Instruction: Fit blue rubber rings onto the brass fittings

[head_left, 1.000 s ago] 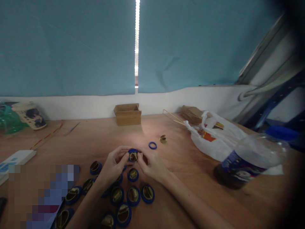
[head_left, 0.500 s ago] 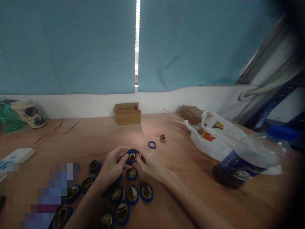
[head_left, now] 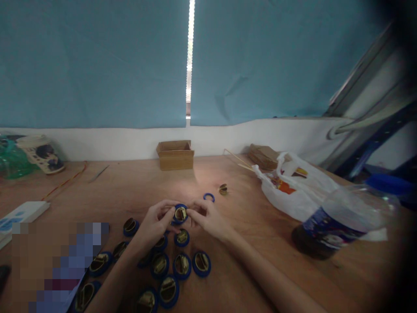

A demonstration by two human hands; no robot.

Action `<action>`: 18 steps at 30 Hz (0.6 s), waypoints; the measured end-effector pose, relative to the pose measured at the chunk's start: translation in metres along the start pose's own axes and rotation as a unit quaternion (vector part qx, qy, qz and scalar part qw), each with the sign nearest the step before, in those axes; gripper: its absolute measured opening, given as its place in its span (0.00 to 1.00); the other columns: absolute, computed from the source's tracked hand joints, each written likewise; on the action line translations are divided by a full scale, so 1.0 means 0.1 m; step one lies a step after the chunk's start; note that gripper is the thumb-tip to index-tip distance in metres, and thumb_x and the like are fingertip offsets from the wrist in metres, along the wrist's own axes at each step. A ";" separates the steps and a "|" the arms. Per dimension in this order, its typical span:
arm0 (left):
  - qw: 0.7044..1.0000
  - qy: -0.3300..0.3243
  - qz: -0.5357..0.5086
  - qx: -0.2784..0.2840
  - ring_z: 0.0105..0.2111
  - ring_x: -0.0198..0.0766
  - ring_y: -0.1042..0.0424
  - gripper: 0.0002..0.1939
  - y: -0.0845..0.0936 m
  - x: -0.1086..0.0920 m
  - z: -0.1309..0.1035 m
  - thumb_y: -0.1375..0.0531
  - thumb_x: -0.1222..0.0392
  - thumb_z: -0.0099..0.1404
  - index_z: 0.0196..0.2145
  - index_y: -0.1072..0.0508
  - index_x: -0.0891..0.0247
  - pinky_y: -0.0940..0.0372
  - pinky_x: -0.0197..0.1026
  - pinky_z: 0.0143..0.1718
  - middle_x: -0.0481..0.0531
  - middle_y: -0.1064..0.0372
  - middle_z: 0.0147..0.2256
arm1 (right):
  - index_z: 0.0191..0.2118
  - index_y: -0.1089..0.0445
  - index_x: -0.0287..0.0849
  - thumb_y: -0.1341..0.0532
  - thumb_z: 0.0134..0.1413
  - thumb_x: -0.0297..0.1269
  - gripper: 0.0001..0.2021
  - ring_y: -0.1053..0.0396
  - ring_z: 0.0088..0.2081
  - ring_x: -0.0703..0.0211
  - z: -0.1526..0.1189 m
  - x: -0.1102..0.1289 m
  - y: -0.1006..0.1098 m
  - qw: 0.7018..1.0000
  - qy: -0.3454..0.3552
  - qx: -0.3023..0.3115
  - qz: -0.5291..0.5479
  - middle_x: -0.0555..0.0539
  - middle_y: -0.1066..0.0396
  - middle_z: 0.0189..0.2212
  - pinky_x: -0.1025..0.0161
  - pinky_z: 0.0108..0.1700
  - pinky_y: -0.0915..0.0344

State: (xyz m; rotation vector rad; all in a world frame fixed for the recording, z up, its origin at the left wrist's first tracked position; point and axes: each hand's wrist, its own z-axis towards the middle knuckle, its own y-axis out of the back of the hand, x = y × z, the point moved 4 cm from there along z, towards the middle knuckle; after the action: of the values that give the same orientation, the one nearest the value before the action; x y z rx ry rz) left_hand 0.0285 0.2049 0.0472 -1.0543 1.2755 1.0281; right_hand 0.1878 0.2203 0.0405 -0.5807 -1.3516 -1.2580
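Observation:
Between both hands is a round blue-rimmed piece with a gold-coloured inside. My left hand pinches its left edge, and my right hand has thumb and fingers closed at its right edge. Several similar blue-rimmed pieces lie on the wooden table below the hands, one of them just under the held piece, another farther right. Beyond my right hand lies a loose blue ring, partly hidden by that hand. Beside the ring sits a small gold-coloured part.
An open cardboard box stands near the wall. To the right are a white plastic bag and a large bottle with dark liquid. At the left are a patterned cup and a white power strip.
My right hand's fingers have shifted on the held piece, and its knuckles are raised, now covering part of the loose ring. The view has moved slightly.

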 end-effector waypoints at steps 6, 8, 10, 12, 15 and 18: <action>1.000 0.023 -0.001 0.004 0.32 0.45 0.22 0.16 -0.01 -0.01 -0.01 0.36 0.51 0.60 0.40 0.22 0.66 0.24 0.43 0.26 0.58 0.22 0.38 | 0.31 0.30 0.40 0.39 0.57 0.44 0.12 0.35 0.21 0.65 0.01 0.00 -0.01 0.996 -0.030 0.005 0.086 0.55 0.34 0.20 0.67 0.26 0.36; 1.000 0.026 0.000 0.005 0.32 0.44 0.22 0.16 0.00 0.01 0.00 0.36 0.51 0.60 0.40 0.22 0.66 0.24 0.43 0.26 0.57 0.22 0.37 | 0.30 0.30 0.40 0.38 0.56 0.45 0.12 0.36 0.21 0.65 0.01 -0.02 -0.01 0.994 -0.037 0.001 0.101 0.55 0.34 0.19 0.67 0.25 0.37; 1.000 0.028 0.001 0.003 0.31 0.43 0.22 0.15 0.01 0.02 0.00 0.35 0.52 0.60 0.39 0.22 0.67 0.24 0.41 0.27 0.56 0.22 0.35 | 0.31 0.30 0.40 0.38 0.55 0.46 0.13 0.36 0.21 0.66 0.02 -0.05 -0.03 0.993 -0.044 0.000 0.112 0.55 0.34 0.19 0.67 0.25 0.38; 1.000 0.030 -0.001 0.001 0.31 0.42 0.22 0.14 0.02 0.03 0.01 0.36 0.53 0.60 0.38 0.22 0.67 0.25 0.40 0.27 0.55 0.21 0.33 | 0.31 0.30 0.40 0.37 0.55 0.46 0.13 0.36 0.21 0.66 0.02 -0.08 -0.04 0.992 -0.053 0.004 0.118 0.54 0.33 0.20 0.67 0.25 0.38; 0.999 0.033 -0.009 0.004 0.32 0.42 0.21 0.13 0.03 0.05 0.02 0.36 0.53 0.60 0.38 0.23 0.65 0.25 0.41 0.30 0.54 0.21 0.34 | 0.32 0.30 0.40 0.38 0.56 0.47 0.13 0.35 0.20 0.66 0.02 -0.12 -0.07 0.990 -0.070 0.014 0.122 0.54 0.32 0.20 0.68 0.23 0.37; 0.999 0.045 -0.020 0.014 0.33 0.42 0.20 0.13 0.01 0.10 0.03 0.36 0.53 0.60 0.39 0.23 0.64 0.25 0.43 0.34 0.55 0.20 0.37 | 0.32 0.31 0.41 0.40 0.59 0.46 0.13 0.33 0.21 0.65 0.03 -0.18 -0.09 0.989 -0.081 0.015 0.120 0.54 0.31 0.20 0.68 0.23 0.35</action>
State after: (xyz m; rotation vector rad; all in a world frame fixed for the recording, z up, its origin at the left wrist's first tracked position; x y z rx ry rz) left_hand 0.0282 0.2077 0.0371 -1.1102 1.3322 0.9399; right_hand 0.1831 0.2262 0.0214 -0.8134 -1.3854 -1.0102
